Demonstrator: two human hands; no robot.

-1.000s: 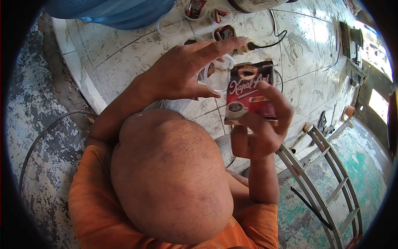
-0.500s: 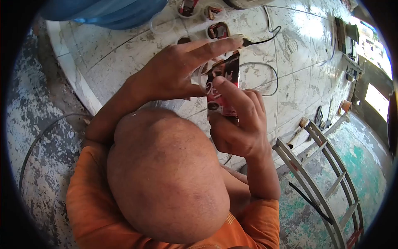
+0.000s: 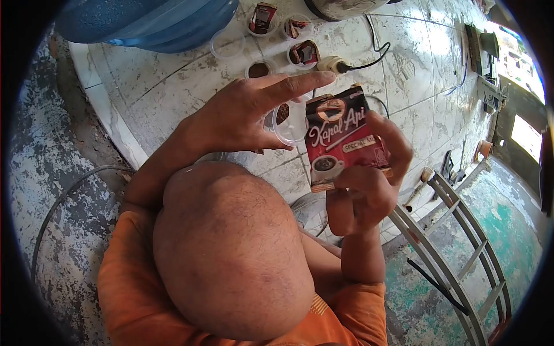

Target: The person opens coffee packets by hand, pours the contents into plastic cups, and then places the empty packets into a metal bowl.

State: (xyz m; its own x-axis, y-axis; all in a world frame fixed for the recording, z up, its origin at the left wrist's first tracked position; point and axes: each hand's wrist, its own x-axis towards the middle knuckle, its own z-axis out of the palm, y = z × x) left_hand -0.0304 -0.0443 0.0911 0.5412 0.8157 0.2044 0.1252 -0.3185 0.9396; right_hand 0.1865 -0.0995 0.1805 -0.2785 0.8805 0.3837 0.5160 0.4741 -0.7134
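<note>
My left hand (image 3: 236, 109) is closed around a clear plastic cup (image 3: 293, 131), tilted on its side with dark brown coffee powder inside. Its index finger stretches out past the cup's rim. Beside the cup's mouth, my right hand (image 3: 372, 179) grips a red and black coffee sachet (image 3: 340, 135) by its right and lower edges, printed side up. Whether the sachet's top is torn cannot be made out. Just beyond my left hand stands a cup of brown powder (image 3: 258, 70). Farther back are a cup with a sachet in it (image 3: 303, 53) and several similar cups.
A large blue water jug (image 3: 173, 26) stands at the back left of the white tiled surface (image 3: 167, 98). Near the cups lies a power socket (image 3: 333, 64) with a black plug and cord. A metal pot (image 3: 343, 7) is at the top; a ladder-like metal frame (image 3: 473, 254) at right.
The sachet has moved right and down, away from over the cup, and turned so its front shows more fully. My left hand stays around the cup, slightly lower in view.
</note>
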